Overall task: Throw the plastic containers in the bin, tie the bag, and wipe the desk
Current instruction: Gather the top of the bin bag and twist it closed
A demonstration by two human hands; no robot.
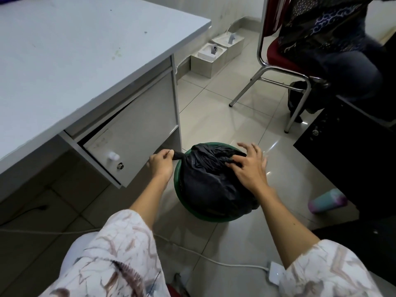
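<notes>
Bag (212, 181) in bin (177, 185): left hand (159, 163) pinches corner, right hand (249, 166) pinches top.

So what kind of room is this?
Probably an office: a grey desk with a locking drawer, a red metal-framed chair, and a green bin on the tiled floor.
</notes>
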